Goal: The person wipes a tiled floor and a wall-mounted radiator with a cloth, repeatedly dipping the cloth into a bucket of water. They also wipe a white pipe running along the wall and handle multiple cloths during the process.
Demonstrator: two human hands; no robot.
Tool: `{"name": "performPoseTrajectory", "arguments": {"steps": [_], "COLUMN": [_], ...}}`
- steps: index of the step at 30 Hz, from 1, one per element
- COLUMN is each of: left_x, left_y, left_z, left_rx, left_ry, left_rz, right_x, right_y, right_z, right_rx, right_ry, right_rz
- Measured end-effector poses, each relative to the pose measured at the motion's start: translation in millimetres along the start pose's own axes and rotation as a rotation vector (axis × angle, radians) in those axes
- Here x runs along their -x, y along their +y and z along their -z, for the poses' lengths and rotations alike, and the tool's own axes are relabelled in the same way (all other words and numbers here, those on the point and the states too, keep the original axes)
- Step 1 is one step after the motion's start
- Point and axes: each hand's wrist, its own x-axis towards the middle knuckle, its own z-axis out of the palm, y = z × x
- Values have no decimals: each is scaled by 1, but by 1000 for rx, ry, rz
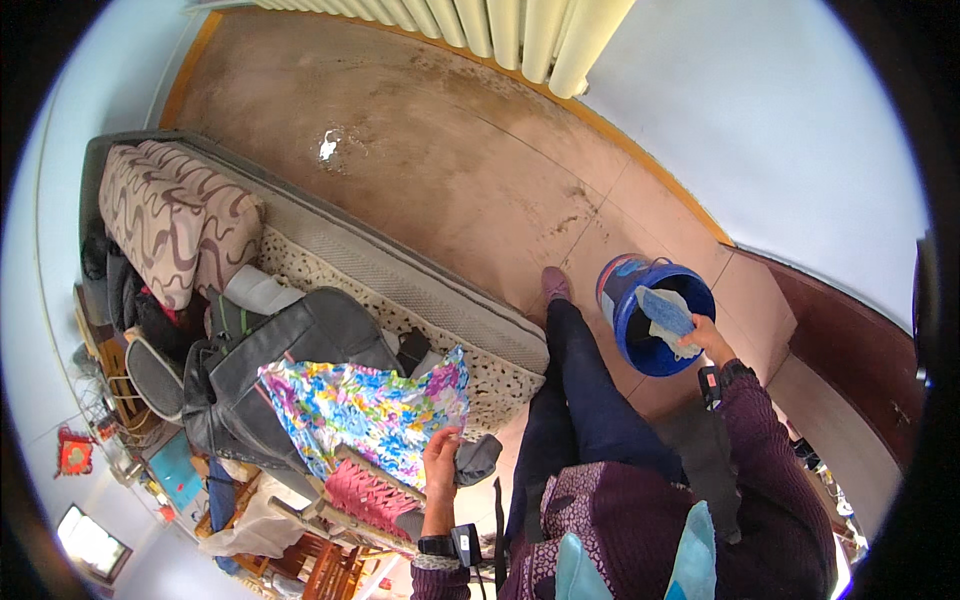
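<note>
My right hand [710,342] grips a blue and off-white cloth [667,319] at the mouth of a blue plastic bucket [619,289], which appears tilted in the wide view. The bucket's inside is dark, and its contents are hard to make out. My left hand [441,454] is raised with bent fingers beside a dark grey, fabric-like piece [478,459]. Whether it touches that piece cannot be told. Just beyond this hand, a bright floral cloth [367,409] drapes next to a chair with pink woven strapping [367,495].
A bed or couch with a grey mattress [360,240] runs along the left, bearing patterned cushions [176,214] and a black leather-like item [300,375]. The tiled floor [420,157] has wet, dirty patches. A cream radiator [517,37] lines the wall; a dark red panel [840,330] stands right.
</note>
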Motion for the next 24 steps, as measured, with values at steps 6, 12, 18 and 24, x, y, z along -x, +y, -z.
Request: {"name": "performPoseTrajectory", "arguments": {"steps": [6,12,18,24], "left_x": [-19,-30,-40,-55], "left_y": [-9,-26,-40,-59], "left_z": [-21,-42,-63,-85], "left_rx": [-118,-274,-309,-406], "left_ry": [-87,-129,-176,-204], "left_rz": [9,77,122,218], "right_x": [-7,-2,-62,-143], "right_y": [61,66,91,133], "right_z": [-18,-26,-20,-26], "right_rx": [-193,-157,-154,219], "right_ry": [24,69,74,253], "right_rz": [-104,-179,-245,-305]}}
